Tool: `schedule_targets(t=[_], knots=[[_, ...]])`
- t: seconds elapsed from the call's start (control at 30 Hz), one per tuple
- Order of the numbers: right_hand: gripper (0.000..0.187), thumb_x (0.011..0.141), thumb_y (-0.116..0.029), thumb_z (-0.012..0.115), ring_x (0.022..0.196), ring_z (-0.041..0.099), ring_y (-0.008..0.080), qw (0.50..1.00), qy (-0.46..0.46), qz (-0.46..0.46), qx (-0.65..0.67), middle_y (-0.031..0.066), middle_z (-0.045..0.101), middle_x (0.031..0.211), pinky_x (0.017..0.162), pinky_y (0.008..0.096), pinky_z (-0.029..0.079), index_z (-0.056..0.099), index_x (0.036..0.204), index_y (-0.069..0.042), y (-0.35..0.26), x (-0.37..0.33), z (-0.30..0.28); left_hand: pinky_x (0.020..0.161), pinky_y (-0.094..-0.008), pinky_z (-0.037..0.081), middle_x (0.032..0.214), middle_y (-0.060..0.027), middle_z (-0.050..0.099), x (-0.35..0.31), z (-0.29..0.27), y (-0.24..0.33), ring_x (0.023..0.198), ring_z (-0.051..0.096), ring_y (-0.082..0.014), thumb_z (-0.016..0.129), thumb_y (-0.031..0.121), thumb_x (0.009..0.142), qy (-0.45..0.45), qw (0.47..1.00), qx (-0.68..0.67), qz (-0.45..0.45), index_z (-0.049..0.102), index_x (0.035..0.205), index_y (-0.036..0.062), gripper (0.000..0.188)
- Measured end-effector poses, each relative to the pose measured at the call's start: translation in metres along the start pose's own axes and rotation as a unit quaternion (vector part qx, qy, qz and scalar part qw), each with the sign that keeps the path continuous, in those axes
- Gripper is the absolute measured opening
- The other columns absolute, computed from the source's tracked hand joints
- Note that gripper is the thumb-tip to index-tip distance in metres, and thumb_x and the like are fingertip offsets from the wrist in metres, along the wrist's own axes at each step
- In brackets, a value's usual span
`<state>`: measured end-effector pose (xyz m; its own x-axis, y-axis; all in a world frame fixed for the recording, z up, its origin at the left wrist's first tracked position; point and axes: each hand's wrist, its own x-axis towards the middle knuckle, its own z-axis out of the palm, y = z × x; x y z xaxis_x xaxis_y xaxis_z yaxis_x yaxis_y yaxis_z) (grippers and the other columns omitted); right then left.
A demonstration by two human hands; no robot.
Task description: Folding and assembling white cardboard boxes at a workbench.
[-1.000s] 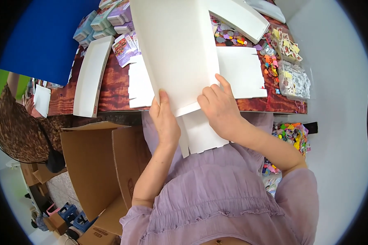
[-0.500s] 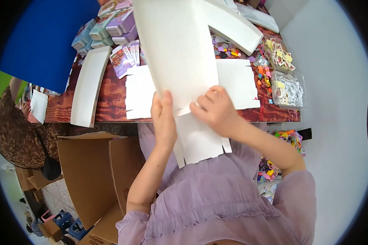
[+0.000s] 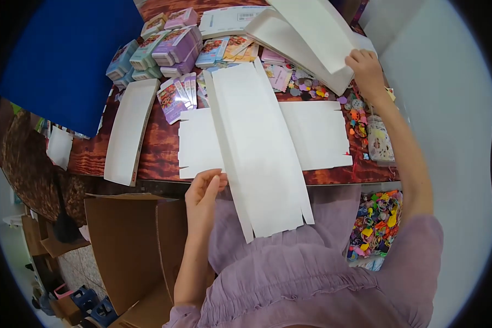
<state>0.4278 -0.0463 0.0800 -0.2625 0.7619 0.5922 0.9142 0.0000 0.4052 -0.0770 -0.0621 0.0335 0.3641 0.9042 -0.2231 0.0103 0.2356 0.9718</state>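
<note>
A creased white cardboard blank [image 3: 257, 147] with slit ends lies lengthwise from the table over its front edge toward my lap. Just off its left edge is my left hand [image 3: 204, 191], fingers loosely bent and thumb apart, with nothing visible in it. At the back right, my right hand [image 3: 368, 74] grips the near end of a folded white cardboard tray [image 3: 314, 30]. That tray lies slantwise over another white tray [image 3: 290, 46]. Beneath the long blank, a second flat white blank [image 3: 320, 134] lies crosswise, its middle hidden.
Another white tray [image 3: 131, 131] stands at the left. Behind are stacks of small printed boxes [image 3: 175, 46] and fanned cards [image 3: 179, 98]. Colourful trinkets [image 3: 358, 117] lie at the right beside a clear container [image 3: 381, 139]. An open brown carton [image 3: 126, 246] stands below the table.
The folded tray has left my lap area and now lies at the back right in my right hand. My left hand has let go of it and moved slightly left.
</note>
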Motion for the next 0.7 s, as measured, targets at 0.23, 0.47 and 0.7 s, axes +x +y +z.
schedule_targets(t=[0.23, 0.47, 0.7], knots=[[0.01, 0.079, -0.005, 0.059, 0.102, 0.058, 0.0295, 0.991, -0.116, -0.046, 0.047, 0.0103, 0.059, 0.098, 0.093, 0.0425, 0.046, 0.059, 0.089, -0.006, 0.016, -0.044, 0.004, 0.088, -0.0284, 0.053, 0.107, -0.011, 0.073, -0.009, -0.016, -0.005, 0.094, 0.068, -0.0141, 0.058, 0.015, 0.106, 0.049, 0.999, 0.009, 0.015, 0.065, 0.123, -0.0043, 0.026], [0.012, 0.078, -0.003, 0.06, 0.105, 0.057, 0.031, 0.987, -0.141, -0.033, 0.071, 0.0113, 0.058, 0.101, 0.092, 0.0429, 0.048, 0.058, 0.09, -0.004, 0.015, -0.042, 0.004, 0.09, -0.0278, 0.052, 0.107, -0.008, 0.072, -0.007, -0.01, -0.015, 0.098, 0.066, -0.0128, 0.058, 0.013, 0.106, 0.055, 0.998, 0.016, 0.038, 0.066, 0.122, -0.0031, 0.024], [0.034, 0.082, 0.003, 0.058, 0.127, 0.054, 0.0381, 0.997, -0.072, 0.01, 0.037, 0.0179, 0.059, 0.13, 0.101, 0.043, 0.049, 0.062, 0.115, -0.002, 0.002, -0.041, 0.027, 0.09, -0.0292, 0.052, 0.11, -0.0072, 0.069, -0.007, 0.008, -0.017, 0.101, 0.066, -0.0165, 0.06, 0.0, 0.1, 0.042, 0.96, 0.239, 0.14, 0.066, 0.12, -0.0008, 0.021]])
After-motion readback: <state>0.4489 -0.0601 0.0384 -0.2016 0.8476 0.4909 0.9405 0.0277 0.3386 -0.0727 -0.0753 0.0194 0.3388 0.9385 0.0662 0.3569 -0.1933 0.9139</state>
